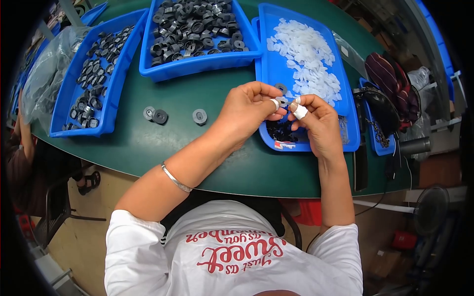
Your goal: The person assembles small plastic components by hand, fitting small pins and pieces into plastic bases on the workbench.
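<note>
Clear piece (283, 100), one: between both hands, over the blue tray (275, 69); long axis too small to tell. Left hand (251, 104): nearer, grip pinched on it. Right hand (318, 118): fingertips close together; hold cannot be told.

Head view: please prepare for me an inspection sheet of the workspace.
Surface: green tabletop, bearing blue trays
Job's things: gray round parts, loose and in trays; translucent white pieces and small black pieces in right-hand tray
Clutter: clear plastic bag left, striped dark cloth right
Grips: left hand pinches a small pale piece; right hand beside it, contact unclear
Cables: thin dark cable, right
Surroundings: fan right; another person partly visible left
</note>
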`<action>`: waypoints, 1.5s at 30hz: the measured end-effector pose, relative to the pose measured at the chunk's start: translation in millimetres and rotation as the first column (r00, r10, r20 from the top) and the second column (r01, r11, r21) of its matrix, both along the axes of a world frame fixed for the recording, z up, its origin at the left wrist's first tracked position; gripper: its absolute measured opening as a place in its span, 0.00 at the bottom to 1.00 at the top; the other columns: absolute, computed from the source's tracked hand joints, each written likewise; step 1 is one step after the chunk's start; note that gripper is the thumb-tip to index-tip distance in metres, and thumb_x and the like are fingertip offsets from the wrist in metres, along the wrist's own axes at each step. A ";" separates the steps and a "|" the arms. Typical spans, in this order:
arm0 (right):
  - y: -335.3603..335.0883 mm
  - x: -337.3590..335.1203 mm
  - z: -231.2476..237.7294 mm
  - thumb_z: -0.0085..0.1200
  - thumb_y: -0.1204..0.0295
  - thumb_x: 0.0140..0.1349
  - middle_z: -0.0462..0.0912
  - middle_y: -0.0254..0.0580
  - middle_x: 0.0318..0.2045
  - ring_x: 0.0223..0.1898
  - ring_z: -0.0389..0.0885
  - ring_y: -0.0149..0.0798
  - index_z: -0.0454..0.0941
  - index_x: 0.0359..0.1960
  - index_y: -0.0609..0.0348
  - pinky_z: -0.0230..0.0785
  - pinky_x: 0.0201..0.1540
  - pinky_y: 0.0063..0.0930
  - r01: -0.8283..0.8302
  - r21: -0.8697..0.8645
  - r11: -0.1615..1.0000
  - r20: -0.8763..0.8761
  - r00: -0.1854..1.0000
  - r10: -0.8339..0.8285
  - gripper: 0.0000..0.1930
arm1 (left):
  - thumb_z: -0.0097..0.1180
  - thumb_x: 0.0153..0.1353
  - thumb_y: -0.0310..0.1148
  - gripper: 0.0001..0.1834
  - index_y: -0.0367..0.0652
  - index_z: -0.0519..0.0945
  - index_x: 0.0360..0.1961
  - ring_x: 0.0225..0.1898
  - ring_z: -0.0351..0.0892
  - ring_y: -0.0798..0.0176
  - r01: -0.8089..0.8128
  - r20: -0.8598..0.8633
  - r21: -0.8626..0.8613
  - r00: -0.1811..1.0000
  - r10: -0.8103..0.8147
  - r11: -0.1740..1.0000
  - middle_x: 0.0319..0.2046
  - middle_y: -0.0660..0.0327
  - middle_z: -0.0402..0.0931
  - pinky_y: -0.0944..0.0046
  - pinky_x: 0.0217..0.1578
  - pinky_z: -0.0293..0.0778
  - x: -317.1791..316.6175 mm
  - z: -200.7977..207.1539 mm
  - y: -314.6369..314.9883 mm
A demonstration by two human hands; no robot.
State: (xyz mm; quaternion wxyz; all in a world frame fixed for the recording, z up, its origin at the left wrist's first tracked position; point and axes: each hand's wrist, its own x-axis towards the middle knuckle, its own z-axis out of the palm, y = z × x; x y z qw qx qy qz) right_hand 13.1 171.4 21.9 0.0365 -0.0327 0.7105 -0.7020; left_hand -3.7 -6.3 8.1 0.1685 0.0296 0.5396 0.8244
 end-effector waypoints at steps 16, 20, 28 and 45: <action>8.0 -3.2 -3.3 0.54 0.75 0.60 0.79 0.36 0.24 0.24 0.77 0.24 0.75 0.35 0.64 0.71 0.26 0.14 -0.071 -0.048 0.996 0.215 0.973 0.080 0.05 | 0.52 0.60 0.20 0.10 0.31 0.75 0.43 0.36 0.80 0.68 -0.031 -0.143 -0.060 0.989 0.022 0.998 0.36 0.57 0.78 0.73 0.38 0.78 3.8 -3.8 4.8; 5.6 -2.6 -6.8 0.54 0.75 0.61 0.79 0.37 0.26 0.25 0.77 0.24 0.75 0.35 0.65 0.73 0.27 0.16 -0.071 -0.030 0.997 0.140 0.987 0.075 0.05 | 0.52 0.60 0.19 0.10 0.30 0.75 0.43 0.37 0.80 0.69 -0.019 -0.192 -0.103 0.981 -0.001 0.995 0.37 0.56 0.78 0.73 0.38 0.78 5.7 -3.2 3.7; -6.4 2.3 -10.0 0.53 0.78 0.61 0.80 0.41 0.30 0.28 0.79 0.25 0.74 0.35 0.67 0.75 0.31 0.17 0.037 0.085 0.996 -0.012 0.999 -0.036 0.04 | 0.52 0.60 0.19 0.10 0.29 0.76 0.43 0.38 0.80 0.68 -0.028 -0.240 -0.160 0.971 -0.012 0.987 0.37 0.55 0.79 0.73 0.40 0.78 6.6 -8.6 6.3; -5.5 4.6 -3.9 0.52 0.79 0.61 0.81 0.42 0.30 0.29 0.80 0.27 0.76 0.36 0.69 0.76 0.33 0.20 0.035 0.084 0.996 -0.008 0.999 -0.034 0.05 | 0.48 0.62 0.19 0.11 0.26 0.74 0.45 0.39 0.81 0.65 0.028 -0.121 -0.091 0.992 -0.039 0.995 0.39 0.51 0.78 0.73 0.42 0.78 0.6 -9.8 4.7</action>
